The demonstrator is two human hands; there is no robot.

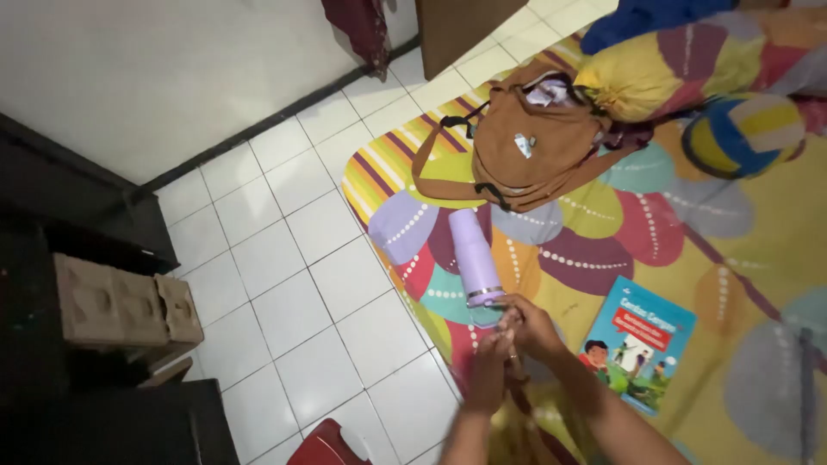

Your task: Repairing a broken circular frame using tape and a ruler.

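Looking straight down here: a lilac bottle (475, 258) lies on its side on the mat (758, 250), base toward the bag (530, 146) and its silver-ringed mouth pointing back at the person. Both hands meet right at that mouth end. The right hand (536, 325) looks curled around something small just at the bottle's opening, probably the cap, though it's too blurry and tucked in to say for sure. The left hand (489, 366) sits just under it, fingers pressed up against the right, so honestly I can't tell if that grip is closed on anything or just bracing the other hand.

Why it's laid out like this, as far as I can judge: the bottle is flat on the mat so it won't tip, and having the mouth face the person puts the working end right at the hands. So the bottle runs from the hands out toward the bag, with only its mouth end touching or nearly touching the fingers.

Rest of the stuff, relative to the bottle: the brown bag is just beyond its base, zipper open with something pale poking out. A blue picture book (637, 344) lies flat on the far side of the hands from the tiled floor (284, 284). A yellow-and-blue ball (741, 133) and a colourful bundle (680, 69) sit past the bag. Cardboard trays (125, 303) rest well off across the tiles.
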